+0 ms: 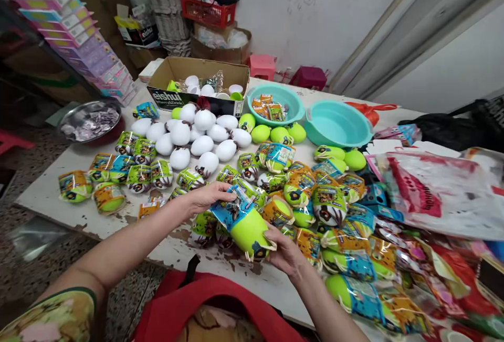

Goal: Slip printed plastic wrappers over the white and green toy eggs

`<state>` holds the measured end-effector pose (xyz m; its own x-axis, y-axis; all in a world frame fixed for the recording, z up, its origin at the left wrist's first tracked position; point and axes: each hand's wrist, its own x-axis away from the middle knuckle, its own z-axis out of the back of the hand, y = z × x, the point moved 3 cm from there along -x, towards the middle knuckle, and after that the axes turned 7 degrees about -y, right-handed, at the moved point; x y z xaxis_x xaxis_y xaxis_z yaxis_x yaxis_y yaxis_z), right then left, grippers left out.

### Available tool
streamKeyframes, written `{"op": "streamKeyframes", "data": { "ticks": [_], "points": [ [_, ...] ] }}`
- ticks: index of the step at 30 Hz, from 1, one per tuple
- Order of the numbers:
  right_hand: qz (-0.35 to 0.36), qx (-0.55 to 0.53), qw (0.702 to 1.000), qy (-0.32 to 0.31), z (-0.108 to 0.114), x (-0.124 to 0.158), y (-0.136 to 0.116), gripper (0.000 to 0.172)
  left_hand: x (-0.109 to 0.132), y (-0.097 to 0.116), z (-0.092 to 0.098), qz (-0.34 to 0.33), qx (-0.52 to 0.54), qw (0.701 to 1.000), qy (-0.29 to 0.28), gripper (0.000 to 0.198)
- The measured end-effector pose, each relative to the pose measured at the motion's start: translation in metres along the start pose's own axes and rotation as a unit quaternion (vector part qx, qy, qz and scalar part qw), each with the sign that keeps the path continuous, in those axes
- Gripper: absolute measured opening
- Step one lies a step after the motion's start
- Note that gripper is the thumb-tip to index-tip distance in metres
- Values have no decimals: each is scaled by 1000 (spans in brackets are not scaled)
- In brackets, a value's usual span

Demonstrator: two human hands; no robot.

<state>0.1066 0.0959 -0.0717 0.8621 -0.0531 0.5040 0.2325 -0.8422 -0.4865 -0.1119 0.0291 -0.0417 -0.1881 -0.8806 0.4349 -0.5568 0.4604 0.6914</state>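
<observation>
A lime-green plastic egg (249, 231) is held up near the front edge of the table, tilted, with a blue printed wrapper (228, 213) around its upper end. My left hand (212, 195) pinches the top edge of that wrapper. Around the egg's lower right end curl the fingers of my right hand (282, 250), close to a dark printed mark on the shell. Wrapped eggs (329, 203) in green, orange and blue sleeves lie in a heap just beyond and to the right. Bare white eggs (202, 145) are grouped behind my left hand.
An open carton (197, 102) with egg halves stands at the back. Beside it are a turquoise basin (255, 93) holding small packets and another turquoise basin (339, 121). A metal bowl (84, 131) of packets sits left; plastic bags (444, 190) cover the right side.
</observation>
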Motion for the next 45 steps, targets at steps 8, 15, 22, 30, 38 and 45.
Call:
{"op": "streamKeyframes", "data": {
  "ticks": [8,15,22,30,38,45],
  "points": [
    [-41,60,994,-82,-46,-15,24,69,39,-10,-9,31,-117,992,-41,33],
    [-45,40,991,-124,-59,-16,43,64,72,-19,-13,34,-159,984,-77,39],
    [-42,61,989,-129,-62,-17,47,81,73,-19,-24,18,-219,972,-79,34],
    [64,21,996,-56,-57,-8,51,75,85,-33,-11,-87,-118,978,151,52],
    [70,-7,997,19,-54,11,81,73,80,-93,-34,49,-48,997,43,61],
    [78,69,993,53,-46,22,78,65,79,-106,-43,36,2,999,13,62]
  ]
}}
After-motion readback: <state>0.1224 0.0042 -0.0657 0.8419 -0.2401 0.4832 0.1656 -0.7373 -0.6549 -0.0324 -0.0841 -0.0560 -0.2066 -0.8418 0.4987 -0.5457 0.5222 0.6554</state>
